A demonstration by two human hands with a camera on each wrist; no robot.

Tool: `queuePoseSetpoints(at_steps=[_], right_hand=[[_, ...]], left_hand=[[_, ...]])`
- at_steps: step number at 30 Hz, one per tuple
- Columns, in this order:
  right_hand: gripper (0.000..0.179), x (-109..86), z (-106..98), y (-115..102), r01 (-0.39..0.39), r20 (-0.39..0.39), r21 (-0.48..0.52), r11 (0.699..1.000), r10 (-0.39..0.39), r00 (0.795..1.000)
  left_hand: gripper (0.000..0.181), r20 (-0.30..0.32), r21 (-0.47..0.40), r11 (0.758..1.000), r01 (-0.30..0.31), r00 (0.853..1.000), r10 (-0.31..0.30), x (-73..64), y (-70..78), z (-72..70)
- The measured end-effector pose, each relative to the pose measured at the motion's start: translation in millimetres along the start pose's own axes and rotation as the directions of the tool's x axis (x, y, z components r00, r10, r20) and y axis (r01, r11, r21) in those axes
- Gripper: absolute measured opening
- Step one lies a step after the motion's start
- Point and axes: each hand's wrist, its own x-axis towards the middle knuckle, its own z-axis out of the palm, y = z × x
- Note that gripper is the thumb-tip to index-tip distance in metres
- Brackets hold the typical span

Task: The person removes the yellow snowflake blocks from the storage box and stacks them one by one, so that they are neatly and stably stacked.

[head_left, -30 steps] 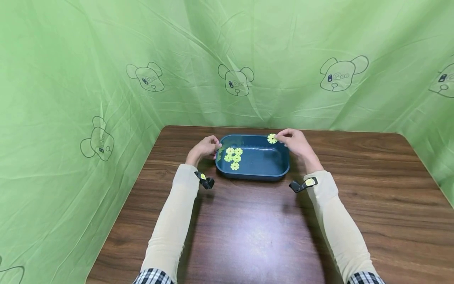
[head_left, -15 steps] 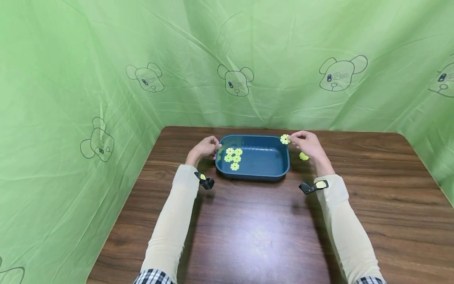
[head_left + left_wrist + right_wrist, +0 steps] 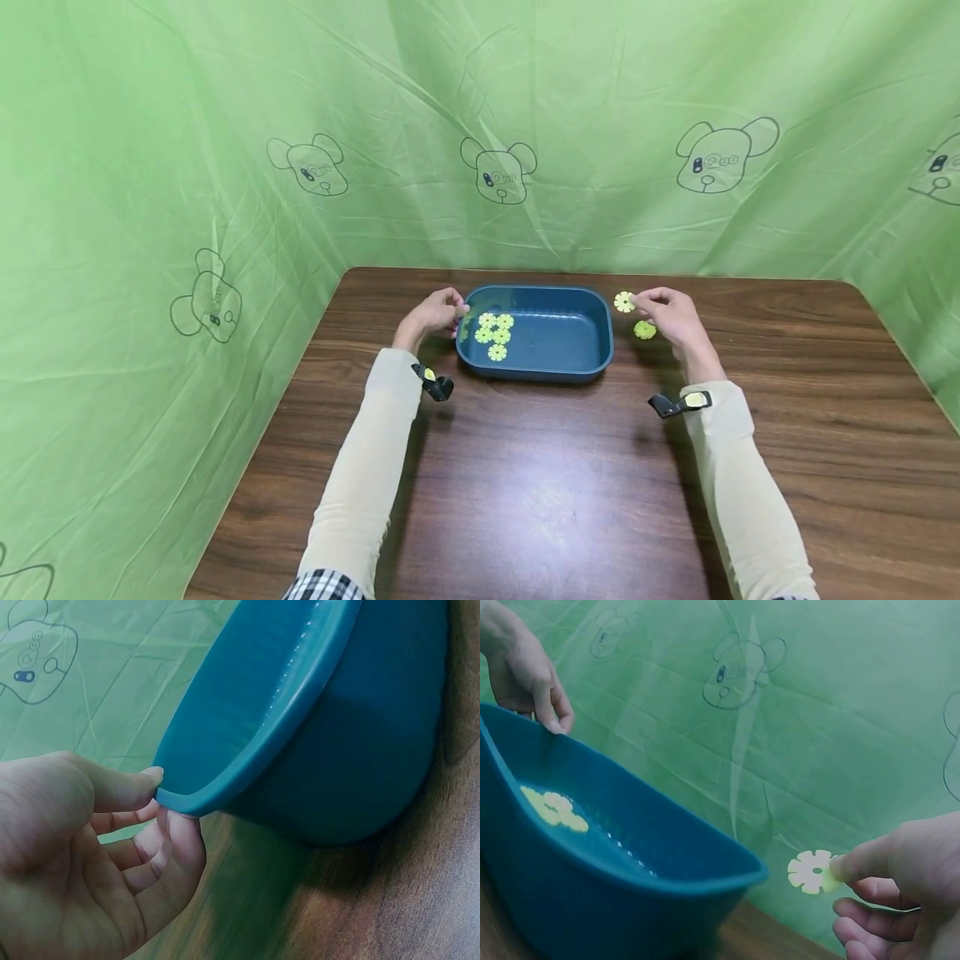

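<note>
A dark blue oblong basin [image 3: 555,373] stands on the table with several yellow-green flower-shaped discs [image 3: 497,352] lying at the left of its floor. My left hand [image 3: 435,312] pinches the basin's rim [image 3: 196,802] at the left end, thumb on the inner side and fingers below outside. To the right of the basin, my right hand [image 3: 672,319] holds one flower-shaped disc [image 3: 810,871] between thumb and forefinger, its notched edge and centre hole showing. Another flower-shaped disc [image 3: 644,330] lies on the table just below that hand.
The brown wood-grain table [image 3: 540,467] extends in front of the basin and to both sides. A green cloth [image 3: 600,200] with printed bear heads hangs behind the table and along its left and right sides.
My right hand has moved rightward from above the basin's back right corner, carrying its flower-shaped disc past the rim. The disc on the table has come into sight. My left hand has stayed put.
</note>
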Motion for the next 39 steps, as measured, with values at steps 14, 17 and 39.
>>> queuePoseSetpoints(at_steps=[14, 17, 39], right_hand=[[0.035, -0.2, -17.6, 30.6, -0.055, -0.028, -0.014, 0.998, 0.055, 0.998], [0.03, 0.0, -18.2, 35.2, -0.063, -0.046, -0.029, 0.998, 0.062, 0.997], [0.038, 4.0, -17.2, 47.5, -0.095, -0.139, -0.407, 0.908, 0.041, 0.989]], left_hand=[[0.013, -0.007, 0.015, 1.0, 0.014, 1.0, -0.014, -1.4, 1.3, -0.9], [0.013, -0.003, 0.015, 1.0, 0.011, 1.0, -0.011, -1.7, 1.3, -0.4], [0.013, 0.008, -0.005, 1.0, 0.005, 1.0, -0.005, -1.6, 2.0, 0.3]])
